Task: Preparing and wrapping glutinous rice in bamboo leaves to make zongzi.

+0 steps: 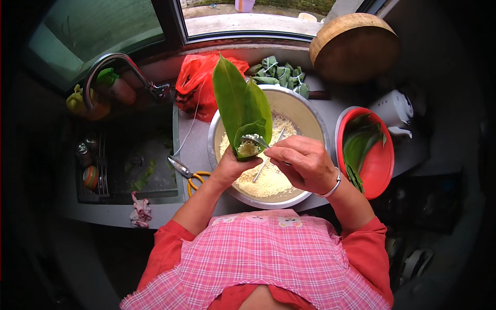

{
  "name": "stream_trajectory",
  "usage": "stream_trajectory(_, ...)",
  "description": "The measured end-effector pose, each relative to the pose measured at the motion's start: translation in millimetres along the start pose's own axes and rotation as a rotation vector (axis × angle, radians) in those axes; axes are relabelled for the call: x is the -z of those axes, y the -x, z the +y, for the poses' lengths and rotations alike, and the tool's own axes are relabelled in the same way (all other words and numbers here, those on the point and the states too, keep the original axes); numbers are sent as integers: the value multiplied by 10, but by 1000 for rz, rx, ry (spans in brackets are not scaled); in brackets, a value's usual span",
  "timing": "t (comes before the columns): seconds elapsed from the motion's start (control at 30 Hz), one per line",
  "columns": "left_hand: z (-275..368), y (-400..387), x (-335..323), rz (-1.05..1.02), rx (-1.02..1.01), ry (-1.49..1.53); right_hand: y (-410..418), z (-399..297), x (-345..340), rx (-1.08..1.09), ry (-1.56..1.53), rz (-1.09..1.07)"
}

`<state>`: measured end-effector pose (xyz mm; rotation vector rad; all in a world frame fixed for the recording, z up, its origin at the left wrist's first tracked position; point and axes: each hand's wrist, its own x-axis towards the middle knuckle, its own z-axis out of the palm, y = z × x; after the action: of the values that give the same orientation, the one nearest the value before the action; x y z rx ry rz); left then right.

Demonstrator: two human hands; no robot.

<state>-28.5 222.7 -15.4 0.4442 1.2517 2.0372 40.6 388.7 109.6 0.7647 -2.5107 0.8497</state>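
Observation:
My left hand [231, 167] holds a cone folded from broad green leaves [242, 104], its long tips pointing up and away. Pale grains [249, 147] lie inside the cone. My right hand [304, 162] grips a metal spoon [257, 140] whose bowl, with grains on it, is at the cone's mouth. Beneath both hands stands a wide metal basin [320, 130] of pale grains, which look like rice [267, 186]. A thin metal rod or chopstick [269, 155] lies across the grains in it.
Orange-handled scissors [189, 174] lie left of the basin, beside the sink [180, 186]. Behind are a red plastic bag [199, 73] and tied leaf parcels [281, 73]. At right stand a red basin [383, 170] with green leaves [360, 143], a white kettle [393, 106] and a round wooden board [354, 48].

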Motion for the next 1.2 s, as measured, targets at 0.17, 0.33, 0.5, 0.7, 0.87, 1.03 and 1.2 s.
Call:
stream_trajectory(0.17,-68,-11,81,64,20,-45,11,5,33,-55,-97,7)
stream_trajectory(0.33,14,26,249,200,-32,-56,254,303,153,-448,-399,380)
stream_trajectory(0.5,166,-17,299,255,-5,-48,617,1110,-446,-788,-373,166)
stream_trajectory(0.7,127,6,372,251,-11,-120,895,1384,-1166,-1053,-655,-84)
stream_trajectory(0.87,107,-29,351,269,-6,-117,931,1283,-1328,-1242,-901,-272)
stream_trajectory(1.03,108,-39,306,281,-8,-104,941,1313,-1091,-1343,-1069,-162)
stream_trajectory(1.2,15,-94,325,260,-44,-162,842,1218,-698,-1277,-1131,-7)
